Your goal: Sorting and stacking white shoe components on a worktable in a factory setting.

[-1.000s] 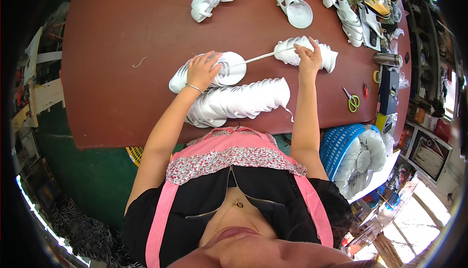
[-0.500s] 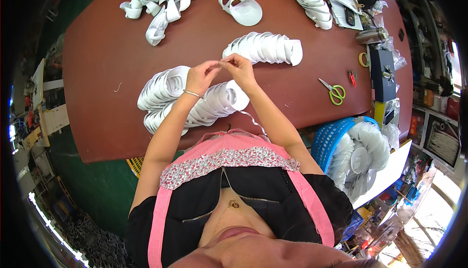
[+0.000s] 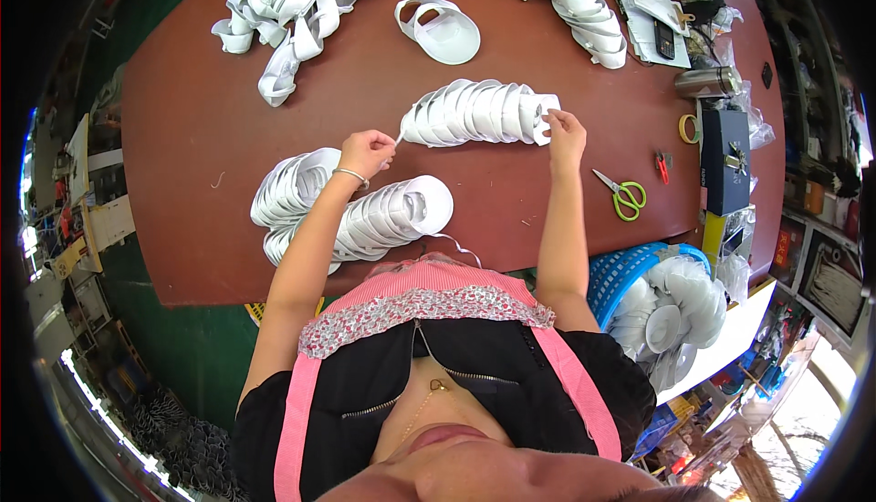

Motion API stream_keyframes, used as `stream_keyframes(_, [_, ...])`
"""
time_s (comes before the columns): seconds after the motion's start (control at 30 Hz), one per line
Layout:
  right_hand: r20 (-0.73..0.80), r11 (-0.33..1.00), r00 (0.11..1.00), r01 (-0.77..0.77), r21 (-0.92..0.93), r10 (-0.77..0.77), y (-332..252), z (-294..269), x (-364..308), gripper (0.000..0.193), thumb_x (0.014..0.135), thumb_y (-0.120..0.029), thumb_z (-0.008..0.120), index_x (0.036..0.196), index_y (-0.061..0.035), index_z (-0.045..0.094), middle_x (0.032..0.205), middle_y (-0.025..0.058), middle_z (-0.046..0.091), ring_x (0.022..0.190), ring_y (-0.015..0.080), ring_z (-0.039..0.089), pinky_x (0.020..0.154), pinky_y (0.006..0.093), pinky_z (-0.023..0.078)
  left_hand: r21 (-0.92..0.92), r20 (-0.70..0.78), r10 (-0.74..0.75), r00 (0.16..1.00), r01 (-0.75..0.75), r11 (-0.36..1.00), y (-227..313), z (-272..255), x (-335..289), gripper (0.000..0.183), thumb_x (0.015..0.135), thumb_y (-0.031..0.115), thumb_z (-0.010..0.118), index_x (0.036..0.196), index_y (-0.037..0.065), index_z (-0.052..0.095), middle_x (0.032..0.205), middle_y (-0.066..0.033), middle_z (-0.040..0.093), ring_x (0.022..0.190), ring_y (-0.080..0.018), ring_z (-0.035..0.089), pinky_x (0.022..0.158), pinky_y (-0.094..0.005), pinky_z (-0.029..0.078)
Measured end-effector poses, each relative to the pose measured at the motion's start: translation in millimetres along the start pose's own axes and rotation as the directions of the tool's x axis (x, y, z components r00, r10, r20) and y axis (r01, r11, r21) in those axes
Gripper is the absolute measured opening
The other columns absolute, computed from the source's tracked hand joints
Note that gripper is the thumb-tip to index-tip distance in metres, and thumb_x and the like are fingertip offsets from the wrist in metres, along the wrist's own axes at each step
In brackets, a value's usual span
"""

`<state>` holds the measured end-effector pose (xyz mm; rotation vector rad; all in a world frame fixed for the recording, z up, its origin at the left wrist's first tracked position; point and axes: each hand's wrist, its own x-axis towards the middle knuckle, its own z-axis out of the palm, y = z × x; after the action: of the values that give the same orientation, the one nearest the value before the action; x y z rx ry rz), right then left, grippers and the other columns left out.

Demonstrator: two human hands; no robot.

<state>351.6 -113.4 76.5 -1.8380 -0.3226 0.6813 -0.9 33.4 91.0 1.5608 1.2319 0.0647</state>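
A row of nested white sun visors lies on the reddish-brown table, just beyond my hands. At its left end my left hand is closed in a pinch on a thin white strip that runs up to the row. Over at the right end, my right hand has thumb and fingers closed on the rim of the last visor. Two more nested rows lie nearer to me: one row of visors below my left hand, the other row to the left of my wrist.
A single visor and a loose heap of visors lie farther back. On the right are green-handled scissors, red snips, a tape roll, a metal flask and a dark box. A blue basket holds visors below the table edge.
My hands, together at the left end of the far row before, are now apart. The right hand has moved right to the row's other end; the left has shifted slightly left with the strip.
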Motion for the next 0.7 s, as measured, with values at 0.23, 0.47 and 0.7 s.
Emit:
stream_keyframes(0.23, [0.575, 0.95, 0.764, -0.299, -0.086, 0.292, 11, 10, 60, 0.011, 0.084, -0.005, 0.062, 0.089, 0.0018, 0.068, 0.063, 0.0031, 0.056, 0.049, 0.0075, 0.042, 0.044, 0.0241, 0.027, -0.666, 0.176, -0.337, 0.925, 0.364, 0.651, -42, 13, 49, 0.02, 0.096, 0.008, 0.061, 0.11, -0.006, 0.059, 0.103, -0.0171, 0.068, 0.089, -0.0235, 0.07, 0.079, -0.033, 0.06])
stream_keyframes(0.47, [0.568, 0.925, 0.738, -0.216, -0.314, 0.365, -5, 66, 37, 0.023, 0.08, 0.002, 0.055, 0.101, 0.0039, 0.063, 0.068, 0.0011, 0.054, 0.048, 0.0084, 0.044, 0.042, 0.0258, 0.031, -0.689, 0.046, -0.265, 0.963, 0.223, 0.689, -58, 40, 64, 0.015, 0.097, 0.01, 0.059, 0.107, -0.002, 0.06, 0.098, -0.0122, 0.068, 0.087, -0.019, 0.07, 0.075, -0.03, 0.061])
stream_keyframes(0.7, [0.699, 0.925, 0.605, -0.253, -0.283, 0.38, 5, 83, 23, 0.051, 0.092, -0.018, 0.064, 0.137, -0.0001, 0.049, 0.127, 0.0071, 0.058, 0.111, 0.0133, 0.056, 0.083, 0.0314, 0.052, -0.865, 0.191, -0.336, 0.922, 0.32, 0.386, -61, 32, 48, 0.021, 0.095, 0.003, 0.06, 0.113, -0.007, 0.061, 0.106, -0.0123, 0.068, 0.093, -0.0193, 0.069, 0.083, -0.0283, 0.061])
